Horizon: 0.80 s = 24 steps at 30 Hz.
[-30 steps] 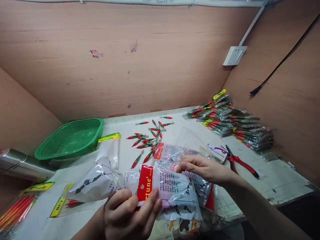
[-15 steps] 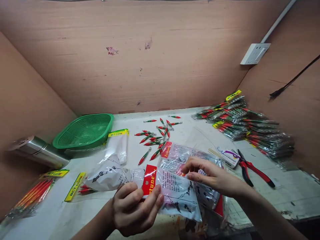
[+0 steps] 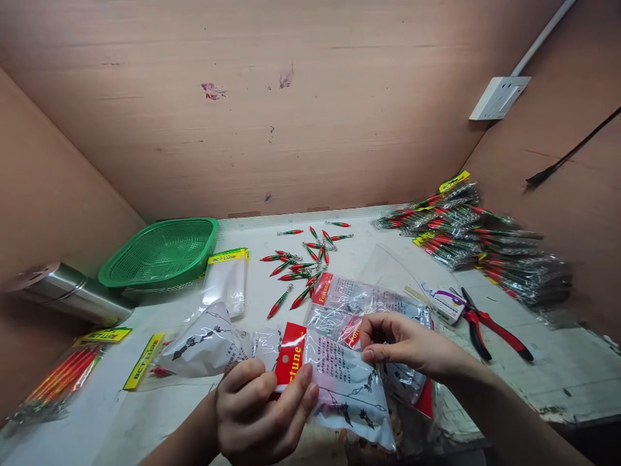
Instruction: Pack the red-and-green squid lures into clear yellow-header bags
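My left hand (image 3: 266, 408) is closed on the left end of a printed plastic packet (image 3: 344, 382) with a red "Fortune" header. My right hand (image 3: 402, 346) pinches the packet's upper edge, thumb against the fingertips. More packets with red headers (image 3: 347, 291) lie beyond and under my right hand. Loose red and green lures (image 3: 280, 302) with metal hooks lie scattered past the packets. Left of my left hand, a crumpled printed packet (image 3: 198, 343) rests on a clear bag with a yellow header (image 3: 144, 362).
A green basket (image 3: 162, 252) and a steel flask (image 3: 72, 294) stand at the left. Yellow-topped clear bags (image 3: 226, 285) lie beside the basket, bagged lures (image 3: 65, 382) nearer. Red-handled pliers (image 3: 502, 335) and a heap of bagged lures (image 3: 456, 239) lie at the right.
The packet's right part has tilted slightly lower toward the table's front edge. Both hands keep their hold, and the view has shifted slightly.
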{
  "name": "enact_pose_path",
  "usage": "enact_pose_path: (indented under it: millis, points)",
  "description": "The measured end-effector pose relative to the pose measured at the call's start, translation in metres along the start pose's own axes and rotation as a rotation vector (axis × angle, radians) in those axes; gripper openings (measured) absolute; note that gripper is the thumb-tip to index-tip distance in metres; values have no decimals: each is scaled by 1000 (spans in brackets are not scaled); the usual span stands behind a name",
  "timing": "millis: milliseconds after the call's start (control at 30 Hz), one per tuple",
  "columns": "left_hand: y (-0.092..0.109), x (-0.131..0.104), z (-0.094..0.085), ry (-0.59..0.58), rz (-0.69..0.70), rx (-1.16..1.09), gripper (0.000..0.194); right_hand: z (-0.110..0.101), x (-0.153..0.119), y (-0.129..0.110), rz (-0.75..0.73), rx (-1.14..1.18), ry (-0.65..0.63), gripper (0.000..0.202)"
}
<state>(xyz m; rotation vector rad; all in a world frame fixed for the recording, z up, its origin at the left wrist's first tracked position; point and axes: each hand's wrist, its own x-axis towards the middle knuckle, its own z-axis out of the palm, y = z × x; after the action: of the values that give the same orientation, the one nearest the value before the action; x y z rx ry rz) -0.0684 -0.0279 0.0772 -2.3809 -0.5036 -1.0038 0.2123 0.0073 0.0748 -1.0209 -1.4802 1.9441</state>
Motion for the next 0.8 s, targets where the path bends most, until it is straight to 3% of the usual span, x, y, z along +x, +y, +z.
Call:
enact_pose_path:
  millis: [233, 333, 400, 500, 567, 633, 733, 800]
  points:
    - [-8, 2, 6, 108, 151, 4, 7, 0, -2, 3, 71, -13, -83, 33]
    - [-9, 1, 8, 32, 47, -52, 16, -3, -7, 4, -93, 8, 58, 30]
    - [-10, 1, 11, 0, -113, -128, 19, -5, -8, 3, -297, 88, 244, 28]
    - [-21, 6, 20, -38, -552, -199, 15, -4, 1, -7, -514, 144, 413, 27]
    - [-39, 14, 28, -218, -893, -153, 15, 3, 19, -18, -580, 115, 431, 26]
    - [-65, 27, 40, -506, -1151, -47, 21, 13, 48, -32, -673, 60, 429, 23]
    - [-112, 49, 63, -625, -1257, 68, 17, 27, 103, -50, -808, -60, 452, 15]
    - [-141, 61, 77, -662, -1336, 129, 12, 31, 136, -57, -788, -181, 446, 11]
